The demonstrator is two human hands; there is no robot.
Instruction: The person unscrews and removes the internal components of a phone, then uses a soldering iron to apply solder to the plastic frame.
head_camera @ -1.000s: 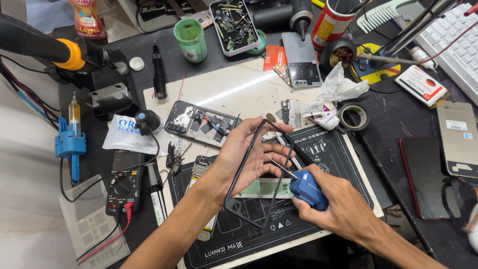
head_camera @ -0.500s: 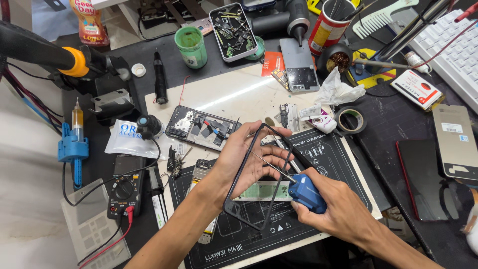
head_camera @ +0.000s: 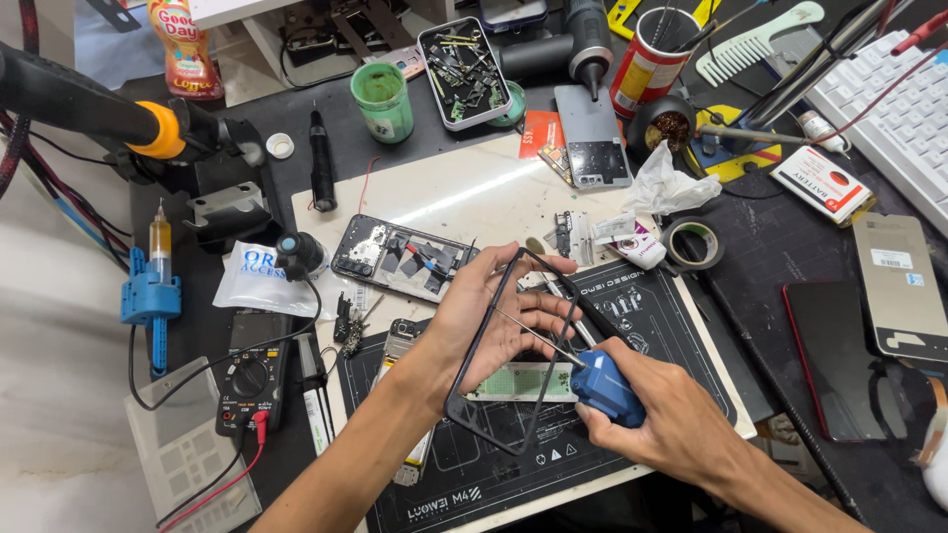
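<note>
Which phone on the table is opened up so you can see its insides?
The opened phone just above the left hand, its parts showing. The grey phone and red-edged phone lie closed.

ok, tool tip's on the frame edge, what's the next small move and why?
Probably slide the blue-handled tool a little further along the black phone frame. The right hand has the thin metal tip against the frame's inner edge, and the left hand holds the frame tilted up off the dark work mat, so only that contact point is being worked.

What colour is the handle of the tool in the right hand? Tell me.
Blue handle, gripped by the right hand; head view.
</note>
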